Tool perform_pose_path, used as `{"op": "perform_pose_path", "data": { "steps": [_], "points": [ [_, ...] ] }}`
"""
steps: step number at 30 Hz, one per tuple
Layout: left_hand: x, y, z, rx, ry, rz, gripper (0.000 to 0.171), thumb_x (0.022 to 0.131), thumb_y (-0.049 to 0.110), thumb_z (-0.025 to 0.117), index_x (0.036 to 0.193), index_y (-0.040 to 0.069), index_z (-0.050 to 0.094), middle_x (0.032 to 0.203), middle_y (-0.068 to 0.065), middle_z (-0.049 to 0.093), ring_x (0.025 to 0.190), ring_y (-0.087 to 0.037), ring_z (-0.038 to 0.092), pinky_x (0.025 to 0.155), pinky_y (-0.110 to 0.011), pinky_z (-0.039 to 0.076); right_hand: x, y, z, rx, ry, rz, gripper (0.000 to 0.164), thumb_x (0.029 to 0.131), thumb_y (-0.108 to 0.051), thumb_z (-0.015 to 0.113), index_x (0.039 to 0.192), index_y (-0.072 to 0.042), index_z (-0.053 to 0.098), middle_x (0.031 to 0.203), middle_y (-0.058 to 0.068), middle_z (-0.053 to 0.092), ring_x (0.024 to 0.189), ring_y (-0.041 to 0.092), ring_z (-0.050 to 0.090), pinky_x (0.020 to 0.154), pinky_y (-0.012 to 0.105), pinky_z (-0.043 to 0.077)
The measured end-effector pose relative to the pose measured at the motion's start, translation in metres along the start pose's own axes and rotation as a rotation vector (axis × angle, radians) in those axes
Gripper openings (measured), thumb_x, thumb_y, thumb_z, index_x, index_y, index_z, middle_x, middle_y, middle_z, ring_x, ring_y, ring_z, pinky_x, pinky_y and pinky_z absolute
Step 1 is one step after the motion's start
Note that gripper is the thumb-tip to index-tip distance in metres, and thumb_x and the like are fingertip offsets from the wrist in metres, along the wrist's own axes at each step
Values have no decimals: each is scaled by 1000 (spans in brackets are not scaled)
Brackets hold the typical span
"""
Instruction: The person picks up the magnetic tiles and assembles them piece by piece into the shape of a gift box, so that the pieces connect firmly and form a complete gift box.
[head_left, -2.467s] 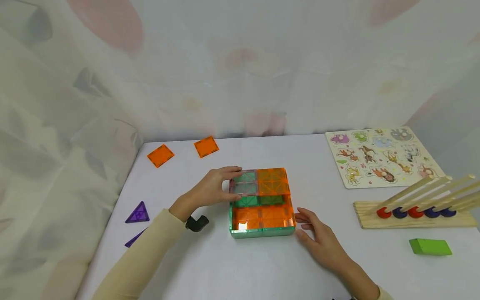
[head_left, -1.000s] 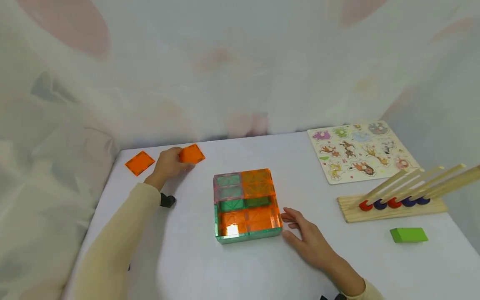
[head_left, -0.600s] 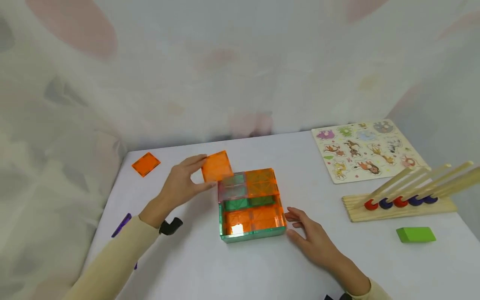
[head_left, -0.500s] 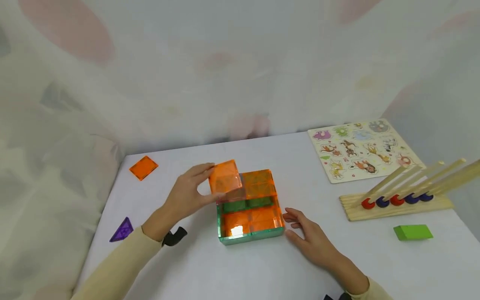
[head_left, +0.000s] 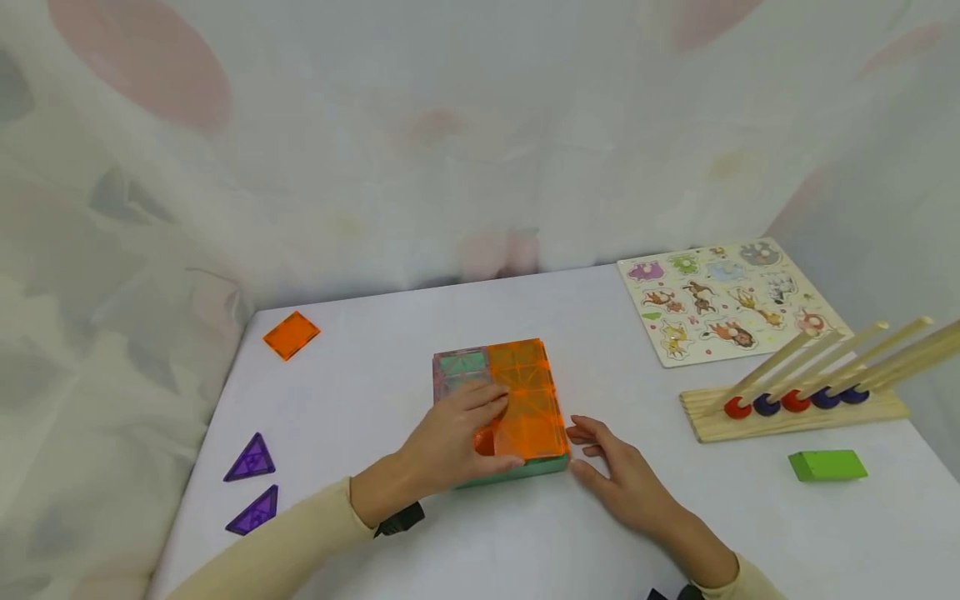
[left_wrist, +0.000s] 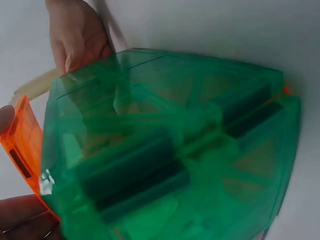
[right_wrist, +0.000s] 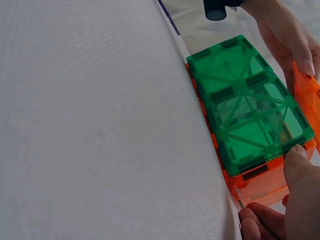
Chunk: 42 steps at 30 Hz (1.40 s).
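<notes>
A low box of magnetic tiles (head_left: 517, 472) stands mid-table with green front walls, orange sides and a partly covered top. My left hand (head_left: 453, 435) pinches an orange square magnetic tile (head_left: 531, 427) by its edge over the front right of the top. In the right wrist view that orange tile (right_wrist: 308, 95) tilts up beside the green wall (right_wrist: 240, 105). The left wrist view has the green wall (left_wrist: 135, 150) close up. My right hand (head_left: 626, 483) rests at the box's front right corner, thumb at the green edge, fingers relaxed along the orange side.
One orange square tile (head_left: 292, 335) lies at the back left, with two purple triangle tiles (head_left: 251, 458) nearer me. To the right are an animal puzzle board (head_left: 738, 300), a wooden peg stand (head_left: 795, 417) with red and blue beads, and a green block (head_left: 828, 466).
My left hand took an orange tile from the back left, carried it over the box and brought it down toward the front right of the top. My right hand stayed at the corner.
</notes>
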<state>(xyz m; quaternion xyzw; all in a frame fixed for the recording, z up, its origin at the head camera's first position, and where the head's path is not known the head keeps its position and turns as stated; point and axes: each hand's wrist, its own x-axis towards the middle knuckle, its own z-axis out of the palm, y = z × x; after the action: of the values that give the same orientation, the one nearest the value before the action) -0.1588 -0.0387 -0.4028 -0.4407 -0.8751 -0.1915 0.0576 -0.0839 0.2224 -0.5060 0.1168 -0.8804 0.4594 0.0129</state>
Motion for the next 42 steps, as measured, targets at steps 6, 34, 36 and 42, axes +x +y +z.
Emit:
{"op": "perform_pose_path", "data": {
  "steps": [6,34,36,42],
  "points": [
    [7,5,9,45,-14,-8,74,74,55,76,125,2,63,130,-7,62,123,-22,53,103,-34,46,0,1,0,-8,1,-3,52,95,-33,60,141,-15,42,127,-8,61,106,6,60,91,28,52],
    [-3,0,19,36,77,-15,73,74,56,74,123,3,64,136,-9,57,126,-26,50,101,-39,48,0,2,1,-20,15,-81,51,95,-24,61,139,-8,43,125,-1,63,104,13,63,89,29,52],
    [-5,-9,9,-4,146,-40,67,76,51,75,123,3,65,135,-10,57,127,-28,49,100,-43,48,0,2,2,-26,17,-86,51,95,-24,61,139,-9,43,125,-1,63,104,12,63,89,29,52],
    [-21,-76,-39,-62,288,-369,47,86,26,72,123,-2,63,137,-19,52,128,-38,46,105,-55,39,-1,2,2,-27,39,-58,51,92,-25,64,138,-13,45,124,-6,63,103,9,62,89,27,51]
  ]
}}
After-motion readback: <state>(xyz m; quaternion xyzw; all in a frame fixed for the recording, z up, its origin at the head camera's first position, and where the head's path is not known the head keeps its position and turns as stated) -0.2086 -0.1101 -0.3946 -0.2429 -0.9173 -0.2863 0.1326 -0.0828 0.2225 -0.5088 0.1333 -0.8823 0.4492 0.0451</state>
